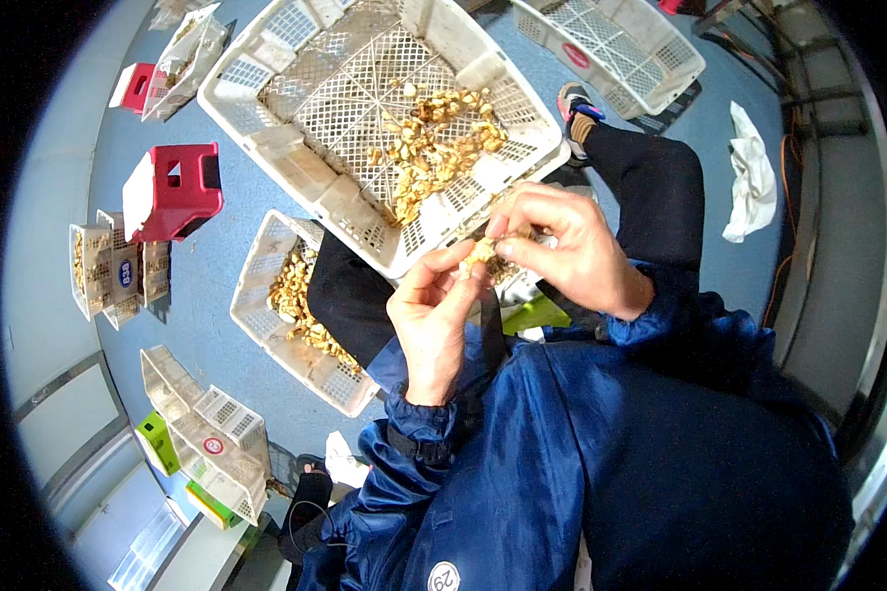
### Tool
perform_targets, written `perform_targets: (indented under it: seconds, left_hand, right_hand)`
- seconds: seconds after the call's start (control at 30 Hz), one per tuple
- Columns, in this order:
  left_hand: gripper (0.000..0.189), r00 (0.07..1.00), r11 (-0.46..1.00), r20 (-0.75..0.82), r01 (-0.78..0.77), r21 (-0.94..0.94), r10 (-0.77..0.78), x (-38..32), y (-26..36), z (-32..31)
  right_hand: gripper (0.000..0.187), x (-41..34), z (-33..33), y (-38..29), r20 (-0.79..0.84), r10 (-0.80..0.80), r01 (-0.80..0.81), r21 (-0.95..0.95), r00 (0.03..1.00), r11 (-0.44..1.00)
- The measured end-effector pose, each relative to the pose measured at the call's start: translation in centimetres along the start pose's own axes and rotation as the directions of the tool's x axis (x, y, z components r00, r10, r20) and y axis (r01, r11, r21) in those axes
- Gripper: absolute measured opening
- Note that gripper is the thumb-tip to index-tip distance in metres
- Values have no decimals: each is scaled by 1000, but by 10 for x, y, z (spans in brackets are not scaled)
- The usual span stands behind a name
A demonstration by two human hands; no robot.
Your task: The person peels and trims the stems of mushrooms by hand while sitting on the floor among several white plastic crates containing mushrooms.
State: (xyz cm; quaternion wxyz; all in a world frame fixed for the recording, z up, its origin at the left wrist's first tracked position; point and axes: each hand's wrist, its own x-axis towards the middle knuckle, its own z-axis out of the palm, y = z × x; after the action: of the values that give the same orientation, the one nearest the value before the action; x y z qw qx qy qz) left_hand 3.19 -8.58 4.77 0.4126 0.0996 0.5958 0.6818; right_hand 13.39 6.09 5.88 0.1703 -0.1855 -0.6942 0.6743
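Note:
Both hands meet just past the near corner of a large white plastic crate [296, 173]. My left hand [440, 318] pinches a small pale yellow piece [479, 255], perhaps a mushroom, between thumb and fingertips. The thumb and fingers of my right hand [573, 247] touch the same piece from the other side. Many similar yellow-brown pieces [436, 144] lie on the crate's mesh floor, mostly towards the near corner. Beneath my hands is a partly hidden container with whitish lining and dark bits. A smaller white crate [255, 310] with more pieces stands to the left, beside my knee.
An empty white crate [636, 55] stands at upper right, near my shoe [576, 111]. Red plastic stools [185, 192] and several crates, some stacked [214, 436], stand on the blue floor at left. A crumpled white bag [750, 177] lies at right. Part of another person shows at the bottom left.

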Motion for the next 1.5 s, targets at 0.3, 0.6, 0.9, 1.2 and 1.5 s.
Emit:
perform_targets:
  seconds: [0.3, 0.6, 0.9, 1.2, 1.5]
  left_hand:
    - [21, 979, 972, 56, -204, 117, 198, 1, -6, 0]
    - [18, 907, 867, 135, -420, 268, 398, 3, -2, 5]
    - [20, 891, 833, 153, -454, 317, 428, 7, -2, 9]
    - [17, 985, 988, 155, 90, -128, -70, 8, 4, 0]
    - [18, 992, 997, 112, -68, 33, 64, 4, 4, 5]
  right_hand:
    - [9, 2, -4, 14, 2, 125, -122, 240, 992, 963]
    - [14, 4, -13, 10, 105, 255, -274, 256, 961, 927]
    - [6, 1, -10, 12, 82, 137, -155, 293, 987, 943]
    - [6, 0, -8, 4, 43, 126, -133, 324, 991, 937]
    - [5, 2, -10, 9, 86, 166, -185, 322, 982, 929]
